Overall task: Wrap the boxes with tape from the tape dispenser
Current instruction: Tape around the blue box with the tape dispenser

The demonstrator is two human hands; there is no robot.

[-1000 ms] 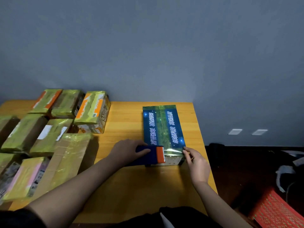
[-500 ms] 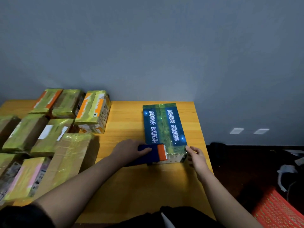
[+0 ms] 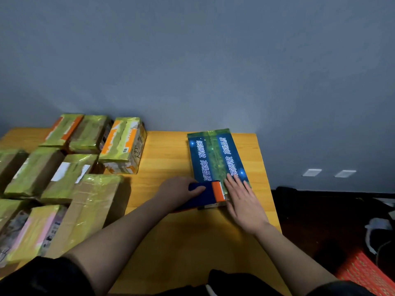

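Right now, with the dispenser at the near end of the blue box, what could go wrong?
The right hand lies flat beside the tape dispenser's serrated edge; the fingers might get scratched. The blue box sits near the wooden table's right edge, so a hard pull by the left hand might shift it off.

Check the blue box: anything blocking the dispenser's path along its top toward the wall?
Nothing visible. The tape dispenser, gripped by the left hand, sits at the blue box's near end; the right hand lies flat beside it, right of the central strip.

Wood table w/ taped boxes
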